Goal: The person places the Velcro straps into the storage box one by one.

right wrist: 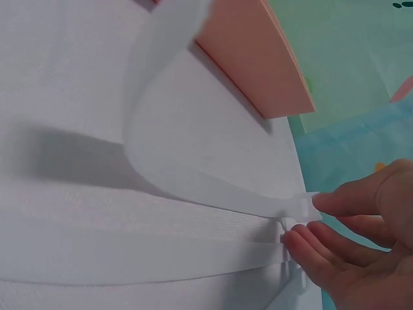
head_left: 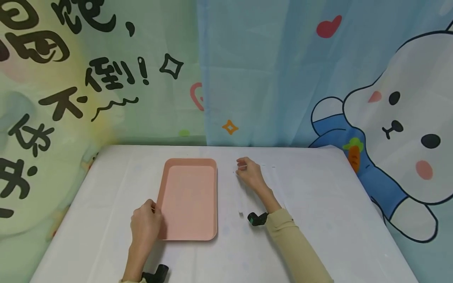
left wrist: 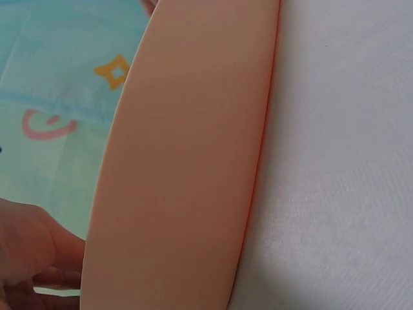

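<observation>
A pink rectangular tray [head_left: 191, 204] lies on the white table. My left hand [head_left: 146, 222] is at its left edge with fingers loosely curled. In the left wrist view the tray's outer wall [left wrist: 174, 155] fills the middle and hides the fingertips of the left hand [left wrist: 35, 252]. Right of the tray, my right hand [head_left: 250, 173] pinches the head end of a white cable tie [right wrist: 213, 190] between thumb and fingers. Its tail curves up toward the right wrist camera. Just below the right hand [right wrist: 361, 239] lies another white cable tie [right wrist: 142, 255].
More pale strips lie faintly on the white table [head_left: 318, 220] around the right hand. A printed curtain [head_left: 255, 78] with a cartoon bear hangs behind the table. Black wrist cameras [head_left: 257, 219] are worn on both arms.
</observation>
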`<control>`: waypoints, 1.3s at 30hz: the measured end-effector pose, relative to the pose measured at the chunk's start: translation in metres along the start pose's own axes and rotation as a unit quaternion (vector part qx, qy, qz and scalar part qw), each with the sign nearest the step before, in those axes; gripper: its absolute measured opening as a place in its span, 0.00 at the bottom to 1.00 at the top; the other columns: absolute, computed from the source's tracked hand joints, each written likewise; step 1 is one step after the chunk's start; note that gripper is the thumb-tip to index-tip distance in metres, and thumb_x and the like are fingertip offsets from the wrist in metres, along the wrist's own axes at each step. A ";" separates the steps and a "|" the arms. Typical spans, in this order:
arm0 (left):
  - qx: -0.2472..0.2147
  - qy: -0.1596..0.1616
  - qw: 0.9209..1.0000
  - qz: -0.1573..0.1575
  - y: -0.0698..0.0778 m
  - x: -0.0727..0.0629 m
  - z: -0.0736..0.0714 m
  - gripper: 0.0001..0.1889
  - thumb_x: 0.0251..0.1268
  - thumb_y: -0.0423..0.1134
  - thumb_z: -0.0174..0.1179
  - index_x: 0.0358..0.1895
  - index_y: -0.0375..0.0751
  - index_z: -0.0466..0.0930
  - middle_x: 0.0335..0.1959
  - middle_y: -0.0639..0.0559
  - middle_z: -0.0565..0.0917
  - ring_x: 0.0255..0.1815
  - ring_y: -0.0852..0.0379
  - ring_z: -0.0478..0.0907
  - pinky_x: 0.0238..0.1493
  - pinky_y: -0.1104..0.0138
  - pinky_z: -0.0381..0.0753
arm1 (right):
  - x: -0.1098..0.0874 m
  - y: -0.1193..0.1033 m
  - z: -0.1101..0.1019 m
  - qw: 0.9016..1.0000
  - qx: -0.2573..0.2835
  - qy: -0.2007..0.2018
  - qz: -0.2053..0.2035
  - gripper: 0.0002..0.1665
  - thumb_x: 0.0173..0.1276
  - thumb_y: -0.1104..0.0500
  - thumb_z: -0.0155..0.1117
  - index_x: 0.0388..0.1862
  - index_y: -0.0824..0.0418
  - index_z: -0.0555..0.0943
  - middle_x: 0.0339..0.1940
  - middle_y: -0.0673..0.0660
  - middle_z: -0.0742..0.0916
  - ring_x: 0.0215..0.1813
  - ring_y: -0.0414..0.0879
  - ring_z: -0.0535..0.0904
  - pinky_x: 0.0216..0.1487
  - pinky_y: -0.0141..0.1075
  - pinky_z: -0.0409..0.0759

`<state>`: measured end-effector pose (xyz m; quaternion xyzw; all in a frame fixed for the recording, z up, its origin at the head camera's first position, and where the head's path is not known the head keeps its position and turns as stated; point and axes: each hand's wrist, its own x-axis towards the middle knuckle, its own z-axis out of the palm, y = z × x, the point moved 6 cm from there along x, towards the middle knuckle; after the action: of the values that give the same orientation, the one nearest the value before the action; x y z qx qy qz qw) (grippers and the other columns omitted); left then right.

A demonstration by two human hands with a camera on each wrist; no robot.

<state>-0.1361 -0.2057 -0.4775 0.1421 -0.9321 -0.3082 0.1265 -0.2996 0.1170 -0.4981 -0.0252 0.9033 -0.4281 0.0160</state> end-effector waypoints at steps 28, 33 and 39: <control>-0.005 -0.018 1.000 -0.010 -0.002 0.001 0.000 0.07 0.63 0.27 0.54 0.27 0.33 0.77 0.19 0.42 0.80 0.18 0.47 0.73 0.19 0.57 0.70 | -0.010 -0.013 -0.010 0.995 0.097 0.027 -0.016 0.11 0.72 0.67 0.64 0.50 0.69 0.85 0.42 0.65 0.88 0.35 0.52 0.87 0.39 0.41 0.86; -0.007 -0.022 1.000 -0.014 -0.004 0.001 -0.001 0.06 0.64 0.28 0.54 0.28 0.34 0.77 0.19 0.42 0.80 0.19 0.47 0.74 0.19 0.57 0.70 | -0.011 -0.019 -0.014 0.992 0.126 0.024 -0.019 0.12 0.72 0.68 0.63 0.51 0.71 0.84 0.42 0.66 0.88 0.34 0.55 0.88 0.40 0.49 0.87; -0.007 -0.032 0.999 -0.020 -0.005 0.003 0.001 0.06 0.64 0.28 0.54 0.28 0.34 0.77 0.19 0.44 0.80 0.19 0.47 0.74 0.20 0.57 0.70 | -0.016 -0.026 -0.019 0.991 0.129 0.021 -0.017 0.12 0.73 0.66 0.63 0.52 0.69 0.84 0.44 0.65 0.88 0.37 0.56 0.88 0.39 0.47 0.88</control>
<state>-0.1385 -0.2098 -0.4812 0.1504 -0.9305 -0.3213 0.0912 -0.2834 0.1160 -0.4655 -0.0293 0.8403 -0.5413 -0.0075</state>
